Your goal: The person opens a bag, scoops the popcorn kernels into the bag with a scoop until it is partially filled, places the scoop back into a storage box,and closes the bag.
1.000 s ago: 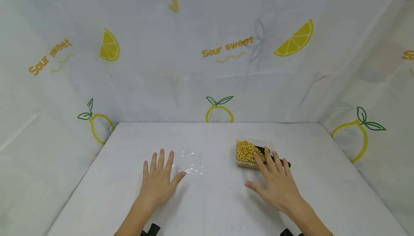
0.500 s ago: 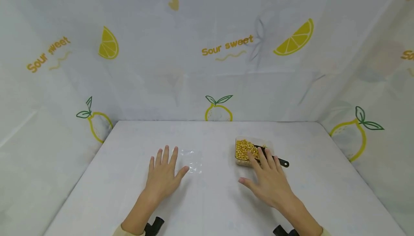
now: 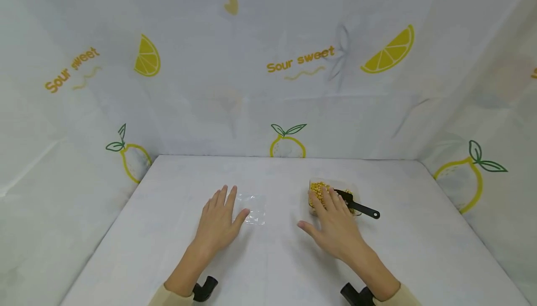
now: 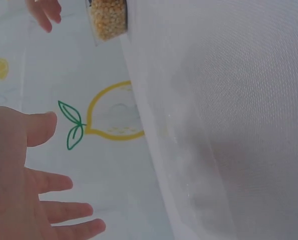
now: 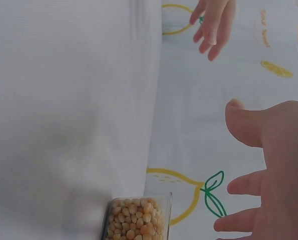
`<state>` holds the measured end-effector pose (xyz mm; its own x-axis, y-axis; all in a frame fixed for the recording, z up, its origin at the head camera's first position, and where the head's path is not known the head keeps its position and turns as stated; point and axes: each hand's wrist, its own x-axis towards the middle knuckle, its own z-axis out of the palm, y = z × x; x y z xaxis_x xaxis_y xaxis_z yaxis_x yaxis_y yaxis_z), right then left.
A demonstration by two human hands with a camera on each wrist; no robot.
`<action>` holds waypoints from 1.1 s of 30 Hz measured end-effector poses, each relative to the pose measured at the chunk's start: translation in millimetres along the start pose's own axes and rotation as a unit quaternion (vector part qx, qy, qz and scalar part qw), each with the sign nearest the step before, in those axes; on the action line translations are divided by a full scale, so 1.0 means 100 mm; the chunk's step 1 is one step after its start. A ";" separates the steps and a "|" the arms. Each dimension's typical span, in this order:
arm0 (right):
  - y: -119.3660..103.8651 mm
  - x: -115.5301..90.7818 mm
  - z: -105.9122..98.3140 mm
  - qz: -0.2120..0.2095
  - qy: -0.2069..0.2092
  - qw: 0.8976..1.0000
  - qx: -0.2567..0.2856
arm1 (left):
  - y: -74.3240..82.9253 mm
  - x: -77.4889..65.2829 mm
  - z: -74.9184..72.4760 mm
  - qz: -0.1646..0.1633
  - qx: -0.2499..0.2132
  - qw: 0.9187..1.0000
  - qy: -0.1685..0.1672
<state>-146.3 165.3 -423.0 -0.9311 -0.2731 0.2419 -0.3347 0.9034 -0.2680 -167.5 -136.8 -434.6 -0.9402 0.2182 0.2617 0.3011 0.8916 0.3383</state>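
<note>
My left hand (image 3: 218,224) hovers over the table with fingers spread and straight, holding nothing. Just beyond it to the right lies a flat clear plastic bag (image 3: 256,210). My right hand (image 3: 335,231), also spread and empty, hangs in front of a clear box of corn kernels (image 5: 136,217), its fingertips covering part of the box in the head view. A black scoop (image 3: 365,209) lies in the kernels, its handle sticking out over the box's right side. In the left wrist view the box (image 4: 108,20) appears at the top.
The table (image 3: 268,268) has a white cover. A white curtain with lemon prints (image 3: 287,147) stands along its back and both sides. Black wrist mounts (image 3: 205,289) sit below both wrists.
Both hands have moved slightly forward; the left has gone right and the right has gone left, closer together. More of the scoop shows now. The bag and box stay where they were.
</note>
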 end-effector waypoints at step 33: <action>-0.40 0.64 0.34 0.006 -0.033 0.984 0.177 | 0.10 0.36 0.21 -0.028 0.026 0.998 -0.051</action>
<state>-197.2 100.6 -429.1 -0.9387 -0.2948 0.1788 -0.3425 0.7377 -0.5818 -201.5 -111.8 -440.5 -0.9674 0.2045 0.1491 0.2415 0.9223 0.3018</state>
